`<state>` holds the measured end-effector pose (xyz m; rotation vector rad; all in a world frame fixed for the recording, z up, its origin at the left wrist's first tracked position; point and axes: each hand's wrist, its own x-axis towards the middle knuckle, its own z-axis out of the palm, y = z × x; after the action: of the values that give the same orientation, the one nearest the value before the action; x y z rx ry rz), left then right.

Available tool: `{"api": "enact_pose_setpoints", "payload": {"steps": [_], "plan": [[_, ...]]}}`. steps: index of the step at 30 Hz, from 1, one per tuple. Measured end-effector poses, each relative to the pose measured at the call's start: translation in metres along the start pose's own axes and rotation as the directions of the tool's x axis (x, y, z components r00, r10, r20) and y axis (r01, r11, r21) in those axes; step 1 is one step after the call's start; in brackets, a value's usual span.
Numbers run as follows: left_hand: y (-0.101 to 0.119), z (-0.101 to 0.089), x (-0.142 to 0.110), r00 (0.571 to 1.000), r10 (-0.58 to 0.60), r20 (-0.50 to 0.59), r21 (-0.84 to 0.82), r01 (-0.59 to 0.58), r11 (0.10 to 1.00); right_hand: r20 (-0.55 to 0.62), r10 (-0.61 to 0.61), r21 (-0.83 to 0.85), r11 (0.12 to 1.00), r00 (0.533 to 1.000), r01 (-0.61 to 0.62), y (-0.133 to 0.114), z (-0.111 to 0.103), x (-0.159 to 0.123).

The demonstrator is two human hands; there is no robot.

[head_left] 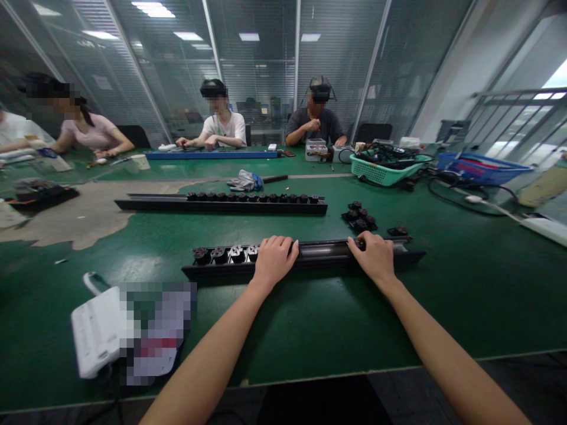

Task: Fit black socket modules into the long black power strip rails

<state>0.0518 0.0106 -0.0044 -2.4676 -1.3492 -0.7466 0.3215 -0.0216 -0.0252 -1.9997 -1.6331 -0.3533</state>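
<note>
Black rail lies under curled left hand, hold unclear, and right hand pinching a module.

office-like workshop, green worktable, basket of cables, seated workers, glass partitions

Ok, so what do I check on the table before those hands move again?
1. Left hand on the near black rail: ok, it covers part of the row of modules.
2. Right hand at the rail: ok, its fingers are at a dark piece there.
3. That piece sitting flat: cannot tell, the fingers hide most of it.
4. Rail filled between the hands: not ok, a stretch is bare.
5. Loose modules nearby: ok, clustered beyond the rail.
</note>
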Motion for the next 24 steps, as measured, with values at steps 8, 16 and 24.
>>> {"api": "enact_pose_setpoints", "payload": {"steps": [8,16,24], "plan": [[0.0004,-0.0004,0.0005,1.0,-0.007,0.003,0.005,0.007,1.0,-0.033,0.05,-0.052,0.997,0.998,-0.052,-0.0037,0.0003,-0.0012],[-0.0002,0.0006,0.0001,1.0,0.003,-0.002,0.002,-0.003,1.0,-0.013,0.043,-0.035,0.998,0.999,-0.043,-0.0031,-0.0007,-0.0006],[-0.0003,-0.0003,0.0003,1.0,-0.001,0.003,-0.011,0.001,1.0,0.016,0.039,-0.012,0.999,0.999,-0.039,-0.0016,-0.0012,-0.0002]]}}
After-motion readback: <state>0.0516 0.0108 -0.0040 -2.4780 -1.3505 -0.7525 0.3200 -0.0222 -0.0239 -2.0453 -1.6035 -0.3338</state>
